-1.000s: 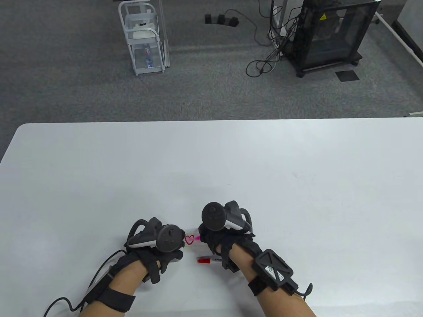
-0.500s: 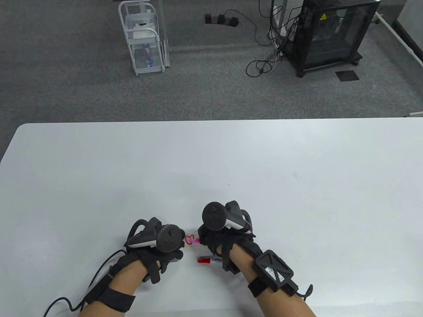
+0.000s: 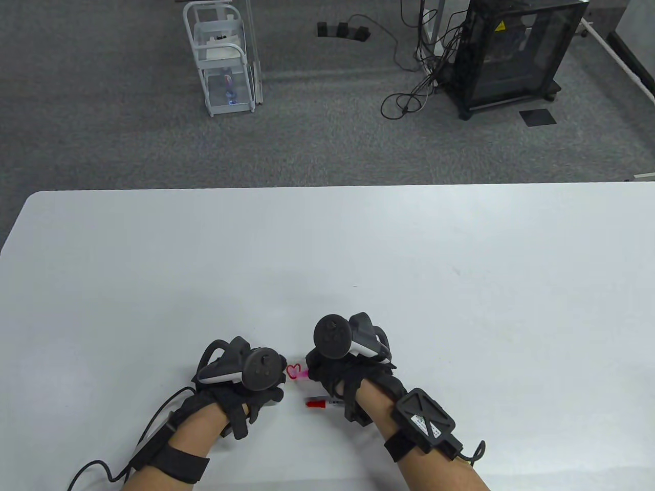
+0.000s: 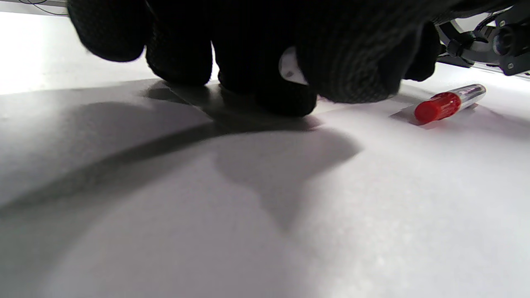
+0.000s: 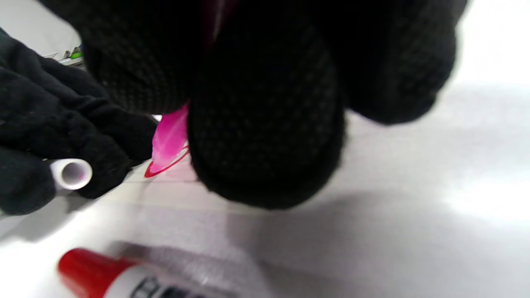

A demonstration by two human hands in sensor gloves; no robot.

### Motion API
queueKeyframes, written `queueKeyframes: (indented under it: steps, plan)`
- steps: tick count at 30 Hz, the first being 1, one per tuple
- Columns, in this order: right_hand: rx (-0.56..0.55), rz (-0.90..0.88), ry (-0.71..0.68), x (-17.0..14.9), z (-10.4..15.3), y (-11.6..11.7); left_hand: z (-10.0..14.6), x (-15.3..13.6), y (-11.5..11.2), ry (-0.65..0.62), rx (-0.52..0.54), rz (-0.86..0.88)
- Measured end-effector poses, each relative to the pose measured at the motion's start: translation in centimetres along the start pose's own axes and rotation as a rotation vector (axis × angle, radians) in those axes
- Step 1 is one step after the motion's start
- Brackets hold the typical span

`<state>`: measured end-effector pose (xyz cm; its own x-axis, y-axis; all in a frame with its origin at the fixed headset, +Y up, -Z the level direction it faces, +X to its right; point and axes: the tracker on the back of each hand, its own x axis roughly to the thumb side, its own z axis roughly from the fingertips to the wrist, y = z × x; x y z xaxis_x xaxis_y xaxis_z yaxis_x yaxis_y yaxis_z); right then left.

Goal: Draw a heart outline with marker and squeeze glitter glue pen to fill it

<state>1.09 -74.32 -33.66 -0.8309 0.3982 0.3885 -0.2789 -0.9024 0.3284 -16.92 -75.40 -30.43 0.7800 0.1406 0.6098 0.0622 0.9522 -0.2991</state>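
Observation:
A small red heart outline (image 3: 292, 370) is drawn on white paper (image 3: 295, 357) between my hands. My right hand (image 3: 318, 376) grips a pink glitter glue pen (image 3: 303, 375), whose tip (image 5: 169, 140) touches the heart outline (image 5: 165, 167). My left hand (image 3: 274, 394) rests with curled fingers (image 4: 285, 99) on the paper just left of the heart. It pinches a small white cap (image 5: 71, 174), which also shows in the left wrist view as a white cap (image 4: 289, 68). The red-capped marker (image 3: 320, 403) lies on the table under my right wrist, as the marker (image 4: 447, 103) and the marker (image 5: 107, 275) also show.
The white table (image 3: 409, 266) stretches far ahead and to both sides. Beyond its far edge are grey carpet, a white wire cart (image 3: 223, 56), a black cabinet (image 3: 511, 51) and floor cables.
The pink pen tip has shifted slightly toward me over the heart. Both hands have otherwise stayed in place.

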Motion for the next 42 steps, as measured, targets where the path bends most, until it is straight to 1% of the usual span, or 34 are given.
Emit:
queueKeyframes:
  steps: [2, 6, 9, 11, 12, 15, 17, 21, 23, 26, 29, 33, 37, 40, 42]
  plan:
    - [-0.02, 0.013, 0.003, -0.05, -0.02, -0.02, 0.0, 0.0, 0.01, 0.0, 0.0, -0.001]
    - [0.008, -0.003, -0.006, -0.11, 0.02, 0.03, 0.0, -0.02, 0.0, 0.0, 0.001, 0.001]
    - [-0.019, -0.011, -0.024, -0.04, 0.17, -0.09, 0.0, -0.02, 0.01, 0.0, 0.0, 0.001]
    - [0.041, -0.021, -0.035, 0.05, 0.08, 0.16, 0.0, -0.02, 0.01, 0.0, 0.0, 0.001]
    - [0.047, -0.017, -0.034, 0.08, 0.06, 0.29, 0.0, -0.02, 0.01, 0.0, 0.0, 0.001]
    - [0.025, 0.004, -0.014, 0.1, 0.06, 0.2, 0.0, -0.02, 0.01, 0.0, 0.0, 0.001]
    - [-0.016, 0.023, 0.005, 0.01, 0.14, -0.06, 0.0, -0.02, 0.0, 0.0, 0.0, 0.002]
    - [-0.007, 0.004, 0.0, -0.19, 0.19, 0.12, 0.02, -0.03, 0.02, 0.0, 0.0, 0.003]
    - [0.017, 0.005, -0.012, -0.1, 0.17, 0.12, 0.02, -0.04, 0.01, -0.001, 0.001, 0.005]
    - [0.008, 0.011, -0.012, 0.03, 0.17, 0.18, 0.03, -0.05, 0.01, 0.0, 0.0, 0.004]
    - [-0.021, 0.013, 0.021, -0.1, 0.09, 0.2, 0.03, -0.05, 0.01, 0.0, 0.0, 0.005]
    - [-0.016, 0.012, 0.016, -0.06, 0.1, 0.2, 0.03, -0.05, 0.01, 0.0, 0.0, 0.005]
    - [0.019, -0.002, 0.002, -0.01, 0.13, 0.21, 0.03, -0.05, 0.01, 0.0, 0.0, 0.005]
    - [-0.024, 0.013, 0.026, -0.19, 0.11, 0.2, 0.03, -0.02, 0.02, 0.0, 0.0, 0.005]
    - [-0.018, 0.006, 0.026, -0.34, 0.05, 0.24, 0.04, -0.03, 0.01, 0.0, 0.001, 0.005]
